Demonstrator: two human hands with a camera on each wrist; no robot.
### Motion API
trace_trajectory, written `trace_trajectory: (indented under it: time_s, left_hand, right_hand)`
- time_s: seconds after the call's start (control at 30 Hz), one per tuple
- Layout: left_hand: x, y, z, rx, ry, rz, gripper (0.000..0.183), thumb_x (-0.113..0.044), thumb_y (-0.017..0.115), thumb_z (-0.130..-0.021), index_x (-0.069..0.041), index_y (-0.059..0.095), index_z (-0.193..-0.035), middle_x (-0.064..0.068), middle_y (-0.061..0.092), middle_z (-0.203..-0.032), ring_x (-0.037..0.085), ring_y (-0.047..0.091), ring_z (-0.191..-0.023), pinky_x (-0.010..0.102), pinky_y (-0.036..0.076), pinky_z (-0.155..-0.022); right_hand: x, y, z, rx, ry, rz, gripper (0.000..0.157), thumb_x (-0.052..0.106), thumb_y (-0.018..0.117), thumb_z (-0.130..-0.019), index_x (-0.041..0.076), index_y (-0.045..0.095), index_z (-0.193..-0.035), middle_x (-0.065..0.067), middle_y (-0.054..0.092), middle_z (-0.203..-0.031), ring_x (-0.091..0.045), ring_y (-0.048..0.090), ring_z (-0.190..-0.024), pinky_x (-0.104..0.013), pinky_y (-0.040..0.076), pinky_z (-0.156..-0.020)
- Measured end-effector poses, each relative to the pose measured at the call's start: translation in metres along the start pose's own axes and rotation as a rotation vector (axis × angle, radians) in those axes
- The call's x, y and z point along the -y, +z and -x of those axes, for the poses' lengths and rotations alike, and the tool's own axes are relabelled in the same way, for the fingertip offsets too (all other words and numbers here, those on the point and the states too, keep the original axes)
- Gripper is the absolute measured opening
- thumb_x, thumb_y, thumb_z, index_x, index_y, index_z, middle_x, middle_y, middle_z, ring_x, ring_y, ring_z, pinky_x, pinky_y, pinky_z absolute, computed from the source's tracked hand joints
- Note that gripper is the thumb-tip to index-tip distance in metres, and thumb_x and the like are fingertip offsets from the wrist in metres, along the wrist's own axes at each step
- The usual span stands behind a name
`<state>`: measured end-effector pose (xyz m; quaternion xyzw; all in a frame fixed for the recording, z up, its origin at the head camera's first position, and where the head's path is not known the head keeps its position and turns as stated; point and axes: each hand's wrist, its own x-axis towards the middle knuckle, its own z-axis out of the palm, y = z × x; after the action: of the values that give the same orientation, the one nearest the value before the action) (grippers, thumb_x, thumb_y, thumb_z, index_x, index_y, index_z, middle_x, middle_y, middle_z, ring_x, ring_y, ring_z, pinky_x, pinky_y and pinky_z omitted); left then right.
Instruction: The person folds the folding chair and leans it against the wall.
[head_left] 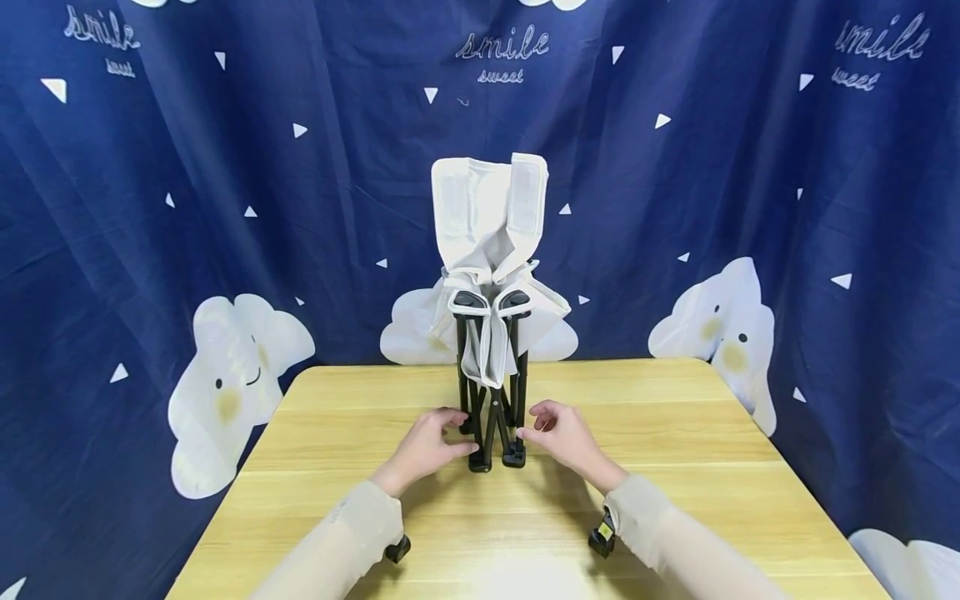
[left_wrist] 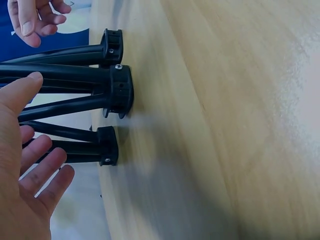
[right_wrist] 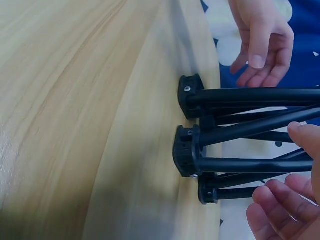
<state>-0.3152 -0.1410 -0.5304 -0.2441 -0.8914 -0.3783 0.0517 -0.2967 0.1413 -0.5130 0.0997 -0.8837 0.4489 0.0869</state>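
A small folding chair (head_left: pixel 491 204) with white fabric and black legs stands upright on the table, its legs drawn close together. To its left is my left hand (head_left: pixel 427 446), thumb at or very near a front leg, fingers loosely bent and spread. On the other side my right hand (head_left: pixel 564 437) has its thumb tip close to a leg; whether it touches cannot be told. Neither hand grips the chair. In the left wrist view the black plastic feet (left_wrist: pixel 120 92) rest on the wood. The right wrist view shows the crossed leg tubes (right_wrist: pixel 250 165) between both hands.
The wood-grain table (head_left: pixel 360 400) extends to both sides and in front of the chair. Behind it hangs a dark blue curtain (head_left: pixel 360 167) with clouds, white triangles and lettering. Black devices sit at both wrists, one showing at the right wrist (head_left: pixel 602 535).
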Motion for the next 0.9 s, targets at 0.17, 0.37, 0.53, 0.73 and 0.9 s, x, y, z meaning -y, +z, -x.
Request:
trace_trajectory:
  time_s: [0.17, 0.37, 0.53, 0.73, 0.9]
  left_hand:
    - [0.001, 0.005, 0.0, -0.005, -0.033, 0.002, 0.065, -0.035, 0.093, -0.084, 0.001, 0.071, -0.134, 0.017, 0.078, -0.125, 0.037, 0.075, -0.112, 0.053, 0.062, -0.1]
    - [0.002, 0.01, -0.001, -0.001, -0.05, 0.02, 0.072, -0.033, 0.094, -0.084, 0.001, 0.065, -0.141, 0.021, 0.076, -0.125, 0.041, 0.074, -0.115, 0.056, 0.06, -0.102]
    - [0.001, 0.012, -0.002, -0.008, -0.052, 0.045, 0.075, -0.033, 0.094, -0.084, 0.001, 0.062, -0.143, 0.022, 0.075, -0.126, 0.04, 0.074, -0.115, 0.056, 0.061, -0.102]
    - [-0.002, 0.018, -0.003, -0.026, -0.073, 0.071, 0.079, -0.036, 0.094, -0.084, 0.0, 0.059, -0.145, 0.02, 0.075, -0.126, 0.038, 0.073, -0.117, 0.055, 0.06, -0.103]
    - [-0.006, 0.022, -0.003, -0.052, -0.082, 0.09, 0.08, -0.034, 0.094, -0.084, 0.002, 0.058, -0.145, 0.019, 0.074, -0.125, 0.038, 0.073, -0.116, 0.053, 0.06, -0.103]
  right_hand:
    - [-0.006, 0.006, -0.003, -0.013, 0.02, 0.012, 0.042, 0.023, 0.093, -0.084, -0.002, 0.076, -0.112, -0.001, 0.072, -0.085, -0.01, 0.064, -0.076, -0.025, 0.055, -0.072]
    - [-0.011, 0.012, -0.007, -0.042, 0.032, 0.01, 0.044, 0.023, 0.092, -0.085, -0.003, 0.075, -0.116, -0.006, 0.075, -0.09, -0.014, 0.068, -0.083, -0.033, 0.06, -0.08]
    - [-0.012, 0.016, -0.009, -0.057, 0.012, -0.018, 0.04, 0.02, 0.091, -0.086, -0.002, 0.075, -0.116, -0.007, 0.076, -0.092, -0.016, 0.071, -0.084, -0.036, 0.063, -0.083]
    - [-0.016, 0.022, -0.011, -0.094, -0.038, -0.067, 0.031, 0.013, 0.088, -0.089, -0.002, 0.075, -0.114, -0.007, 0.076, -0.089, -0.014, 0.071, -0.078, -0.028, 0.062, -0.075]
    - [-0.016, 0.025, -0.011, -0.107, -0.059, -0.135, 0.03, 0.008, 0.084, -0.092, -0.003, 0.074, -0.118, -0.01, 0.078, -0.093, -0.017, 0.072, -0.082, -0.026, 0.062, -0.077]
